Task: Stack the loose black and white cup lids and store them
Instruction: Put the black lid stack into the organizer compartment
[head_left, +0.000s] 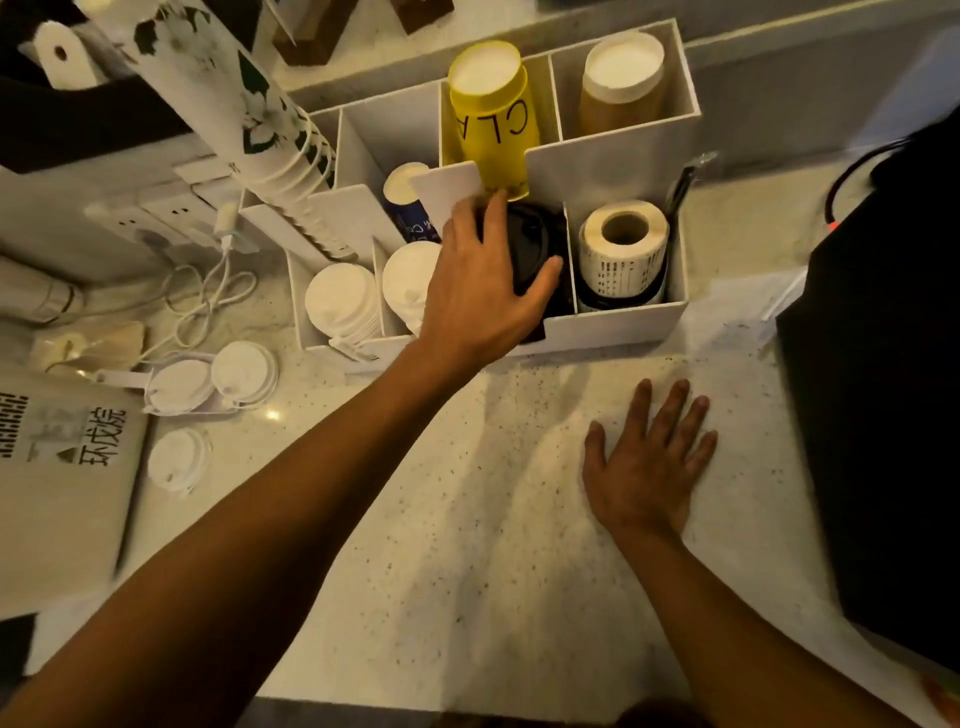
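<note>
The black lids (535, 254) sit in a front compartment of the white organizer (618, 325), between a stack of white lids (410, 280) and a label roll (623, 249). The left hand (483, 291) reaches in, thumb and fingers curled around the black stack; its grip seems closed on the lids, though the palm hides part of the contact. Three loose white lids (213, 379) lie on the desk (467, 519) left of the organizer. The right hand (649, 462) rests flat, fingers spread.
</note>
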